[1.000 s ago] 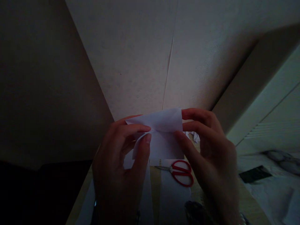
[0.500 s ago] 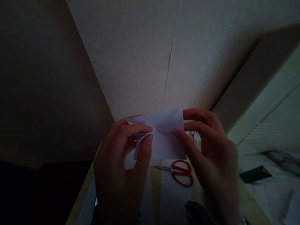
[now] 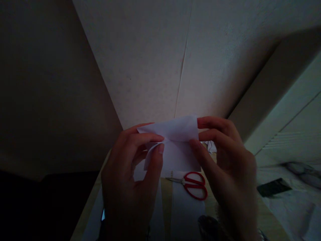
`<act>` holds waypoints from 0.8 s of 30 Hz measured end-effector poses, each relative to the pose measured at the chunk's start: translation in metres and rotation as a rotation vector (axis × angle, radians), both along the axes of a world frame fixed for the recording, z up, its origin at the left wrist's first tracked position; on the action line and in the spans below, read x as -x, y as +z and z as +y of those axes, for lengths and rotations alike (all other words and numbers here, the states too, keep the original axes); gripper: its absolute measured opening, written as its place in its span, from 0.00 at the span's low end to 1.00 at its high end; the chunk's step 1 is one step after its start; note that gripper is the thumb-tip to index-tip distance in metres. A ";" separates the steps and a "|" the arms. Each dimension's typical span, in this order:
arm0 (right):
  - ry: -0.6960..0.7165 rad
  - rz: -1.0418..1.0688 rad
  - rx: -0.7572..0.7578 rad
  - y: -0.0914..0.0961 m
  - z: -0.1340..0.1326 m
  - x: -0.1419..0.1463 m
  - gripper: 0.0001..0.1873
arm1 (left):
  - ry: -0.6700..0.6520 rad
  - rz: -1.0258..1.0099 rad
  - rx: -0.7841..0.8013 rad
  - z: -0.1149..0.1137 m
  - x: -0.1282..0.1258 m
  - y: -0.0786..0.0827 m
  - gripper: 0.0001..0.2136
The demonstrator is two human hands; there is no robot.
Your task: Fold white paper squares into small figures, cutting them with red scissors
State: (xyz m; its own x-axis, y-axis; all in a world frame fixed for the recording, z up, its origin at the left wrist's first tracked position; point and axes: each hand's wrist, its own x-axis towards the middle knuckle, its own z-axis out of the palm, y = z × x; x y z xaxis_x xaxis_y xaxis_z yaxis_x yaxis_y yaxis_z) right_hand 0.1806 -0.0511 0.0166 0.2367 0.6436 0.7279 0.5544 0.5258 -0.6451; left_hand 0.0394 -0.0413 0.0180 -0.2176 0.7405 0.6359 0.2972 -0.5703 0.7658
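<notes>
A folded sheet of white paper [image 3: 180, 155] is held up between both hands, above the table. A crease runs across its middle, and a flap stands up at the back. My left hand [image 3: 132, 167] pinches the paper at the crease between thumb and index finger. On the other side my right hand [image 3: 223, 157] grips the right edge, thumb in front and fingers at the edge and behind. Just below the paper, red-handled scissors [image 3: 194, 184] lie on the table, blades pointing left.
More white paper [image 3: 187, 214] lies on the wooden table [image 3: 167, 204] under the scissors. A small piece of folded paper [image 3: 211, 146] sits behind my right hand. A pale wall [image 3: 150, 67] rises beyond the table. To the right are a dark flat packet [image 3: 274, 187] and blurred glasses [image 3: 304, 172].
Almost nothing differs. Both hands and the paper appear shifted very slightly to the right, with the same grip.
</notes>
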 end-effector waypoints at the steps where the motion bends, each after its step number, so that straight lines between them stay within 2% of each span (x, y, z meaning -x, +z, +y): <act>1: -0.004 -0.005 -0.001 0.000 0.000 0.000 0.06 | -0.001 0.001 0.000 0.000 0.000 0.000 0.07; 13: -0.021 -0.005 -0.004 0.000 0.001 0.001 0.07 | 0.014 -0.004 -0.013 -0.001 0.000 0.000 0.07; 20: -0.062 -0.007 -0.031 -0.001 0.002 0.001 0.08 | -0.007 0.009 0.004 -0.002 0.001 -0.001 0.10; 24: -0.048 0.000 -0.044 -0.002 0.002 -0.001 0.07 | 0.031 -0.017 -0.016 -0.002 0.000 0.000 0.09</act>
State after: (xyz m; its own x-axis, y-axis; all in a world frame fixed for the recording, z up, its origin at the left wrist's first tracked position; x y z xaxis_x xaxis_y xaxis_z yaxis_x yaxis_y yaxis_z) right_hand 0.1813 -0.0495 0.0141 0.2659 0.5989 0.7554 0.5797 0.5268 -0.6217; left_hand 0.0396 -0.0435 0.0180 -0.2512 0.7228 0.6438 0.3021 -0.5734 0.7616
